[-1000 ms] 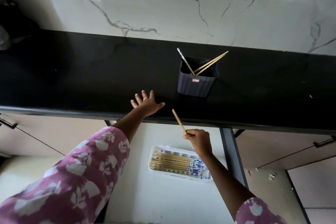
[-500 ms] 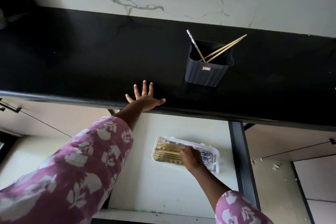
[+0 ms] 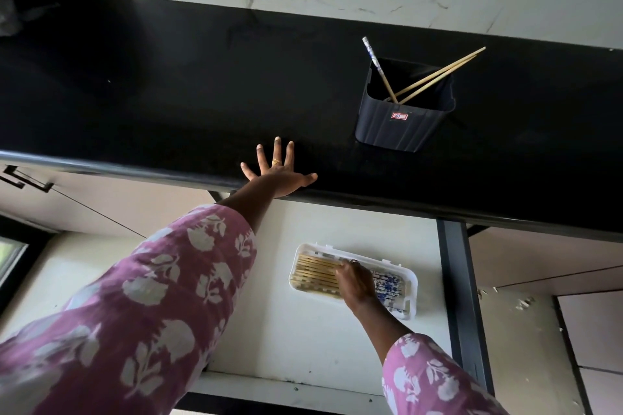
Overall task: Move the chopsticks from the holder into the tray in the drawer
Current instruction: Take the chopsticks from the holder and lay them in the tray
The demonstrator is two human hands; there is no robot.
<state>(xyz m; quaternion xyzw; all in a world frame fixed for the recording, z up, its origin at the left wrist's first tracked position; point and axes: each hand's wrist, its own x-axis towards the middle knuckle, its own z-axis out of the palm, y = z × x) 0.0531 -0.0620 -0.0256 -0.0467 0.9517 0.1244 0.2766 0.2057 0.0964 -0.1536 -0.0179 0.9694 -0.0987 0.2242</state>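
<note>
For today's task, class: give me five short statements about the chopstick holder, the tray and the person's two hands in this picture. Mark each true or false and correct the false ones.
1. The dark ribbed plastic holder on the black countertop is empty. False: it holds two plain wooden chopsticks and one blue-and-white patterned chopstick.
2. The left hand lies flat, fingers spread, at the countertop's front edge. True.
3. The right hand reaches into the white plastic tray in the open drawer. True.
4. The tray contains no chopsticks. False: a row of wooden chopsticks lies in it side by side.
5. The left hand grips a chopstick. False: it holds nothing.
</note>
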